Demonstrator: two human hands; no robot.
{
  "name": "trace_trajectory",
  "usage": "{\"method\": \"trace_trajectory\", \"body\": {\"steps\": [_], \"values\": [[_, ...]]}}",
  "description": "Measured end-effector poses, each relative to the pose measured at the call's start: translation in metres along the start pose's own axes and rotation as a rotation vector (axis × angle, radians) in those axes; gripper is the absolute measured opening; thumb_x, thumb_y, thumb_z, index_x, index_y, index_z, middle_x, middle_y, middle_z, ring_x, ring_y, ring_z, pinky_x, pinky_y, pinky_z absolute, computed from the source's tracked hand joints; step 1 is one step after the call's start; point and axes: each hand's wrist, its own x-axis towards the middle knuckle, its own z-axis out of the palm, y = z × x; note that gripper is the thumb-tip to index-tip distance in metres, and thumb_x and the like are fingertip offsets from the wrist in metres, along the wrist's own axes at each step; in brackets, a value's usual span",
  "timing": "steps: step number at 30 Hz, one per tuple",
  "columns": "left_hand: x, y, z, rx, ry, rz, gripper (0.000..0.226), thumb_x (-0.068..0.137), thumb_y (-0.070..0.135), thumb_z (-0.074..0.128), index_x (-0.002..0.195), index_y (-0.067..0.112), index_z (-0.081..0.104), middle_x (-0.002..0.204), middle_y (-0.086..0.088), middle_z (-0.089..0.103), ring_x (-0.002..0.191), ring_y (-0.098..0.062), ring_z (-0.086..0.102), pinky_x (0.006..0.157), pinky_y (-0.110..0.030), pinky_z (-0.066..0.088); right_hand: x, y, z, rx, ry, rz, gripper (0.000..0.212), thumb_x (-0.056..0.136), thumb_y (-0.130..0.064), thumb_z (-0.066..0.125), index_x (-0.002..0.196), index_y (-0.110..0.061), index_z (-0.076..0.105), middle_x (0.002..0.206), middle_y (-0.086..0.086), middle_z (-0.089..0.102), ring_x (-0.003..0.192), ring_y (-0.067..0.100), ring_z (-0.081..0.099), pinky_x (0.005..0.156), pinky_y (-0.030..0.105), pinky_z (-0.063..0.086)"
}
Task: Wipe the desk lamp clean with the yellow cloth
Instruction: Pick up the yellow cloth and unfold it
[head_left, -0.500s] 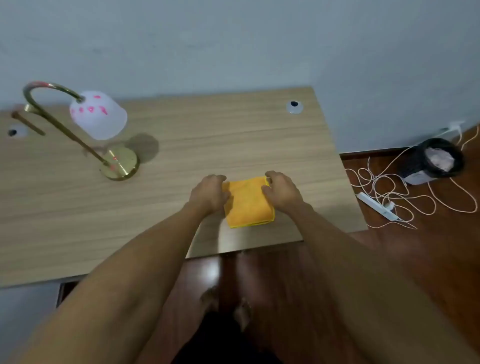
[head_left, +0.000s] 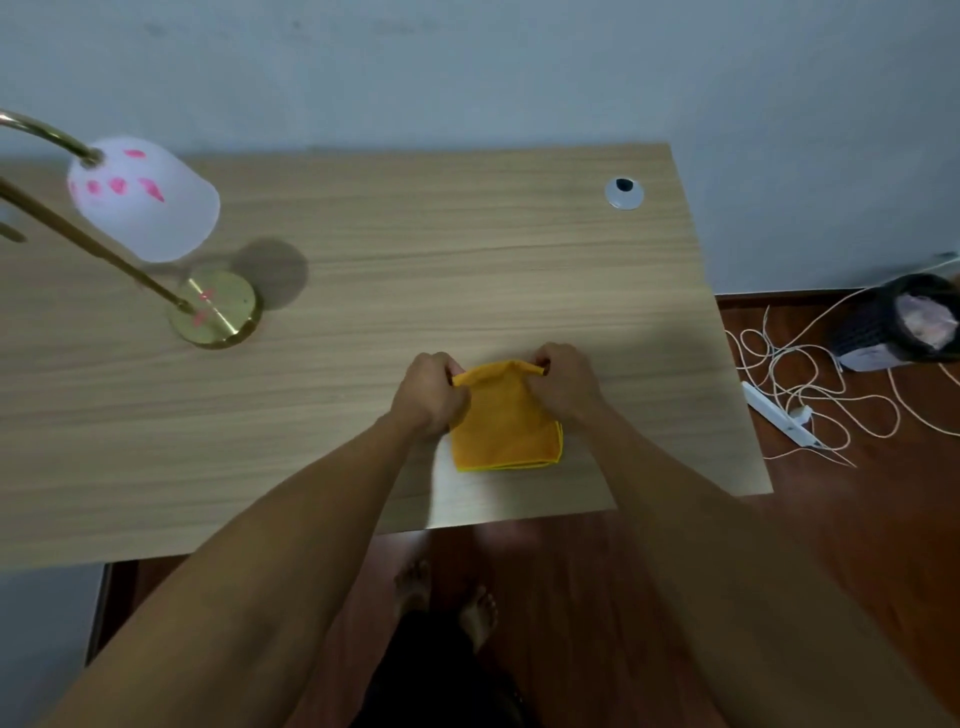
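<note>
A folded yellow cloth (head_left: 504, 421) lies near the front edge of the wooden desk (head_left: 467, 270). My left hand (head_left: 431, 392) pinches its far left corner and my right hand (head_left: 563, 382) pinches its far right corner, lifting that far edge a little. The desk lamp (head_left: 145, 208) stands at the far left: a white shade with pink smears, a curved brass arm and a round brass base (head_left: 215, 312) that also carries pink marks. Both hands are well to the right of the lamp.
A grey cable grommet (head_left: 624, 193) sits in the desk's back right corner. On the floor to the right lie a tangle of white cables with a power strip (head_left: 779, 415) and a dark bin (head_left: 904, 327). A wall runs behind the desk.
Both hands have closed on the cloth's far corners and raised that edge off the desk. The view has shifted closer and to the right.
</note>
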Motion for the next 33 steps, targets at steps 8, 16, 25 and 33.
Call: {"method": "trace_trajectory", "body": {"steps": [8,16,25,33], "values": [[-0.021,0.028,-0.036,-0.508,-0.013,-0.1,0.03,0.082,-0.002,0.066,0.106,0.01,0.054,0.075,-0.002,0.051,0.063,-0.015,0.047,0.052,-0.027,0.039,-0.019,-0.038,-0.023,0.484,0.047,0.063,0.015,0.087,-0.012,0.06,0.075,-0.016,0.051,0.07,-0.002,0.045,0.064,0.012,0.039,0.055,0.03,0.033],[-0.052,0.053,-0.114,-0.664,0.048,-0.051,0.025,0.085,0.004,0.064,0.104,0.019,0.071,0.089,-0.003,0.071,0.079,-0.02,0.065,0.075,-0.036,0.055,-0.053,-0.105,-0.055,0.66,-0.239,-0.012,0.032,0.074,-0.008,0.088,0.102,-0.003,0.074,0.088,0.009,0.071,0.08,0.021,0.066,0.074,0.036,0.054],[-0.108,0.055,-0.197,-0.609,0.124,0.072,0.038,0.083,0.016,0.065,0.121,0.02,0.065,0.101,-0.003,0.067,0.087,-0.019,0.059,0.069,-0.029,0.045,-0.093,-0.209,-0.065,0.61,-0.585,-0.07,0.022,0.085,-0.027,0.081,0.104,-0.017,0.075,0.094,0.005,0.078,0.085,0.021,0.073,0.079,0.035,0.056],[-0.116,0.02,-0.266,-0.694,0.245,0.126,0.014,0.089,0.012,0.062,0.099,0.018,0.068,0.095,-0.005,0.069,0.085,-0.018,0.062,0.069,-0.029,0.044,-0.108,-0.286,-0.024,0.638,-0.411,-0.106,0.037,0.085,-0.018,0.081,0.117,-0.003,0.071,0.107,0.016,0.077,0.096,0.03,0.075,0.084,0.041,0.06]]}}
